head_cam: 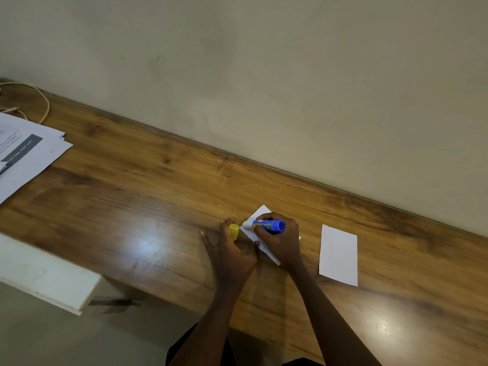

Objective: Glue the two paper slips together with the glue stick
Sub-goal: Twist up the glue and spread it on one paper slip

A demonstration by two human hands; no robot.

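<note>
Left hand lies spread flat on the wooden desk by a beige wall, right hand grips the glue stick on one half-hidden paper slip, second slip sits well apart

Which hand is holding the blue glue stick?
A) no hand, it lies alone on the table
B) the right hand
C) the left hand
B: the right hand has its fingers curled round the blue glue stick, whose tip is on a paper slip; the left hand lies flat beside it.
</note>
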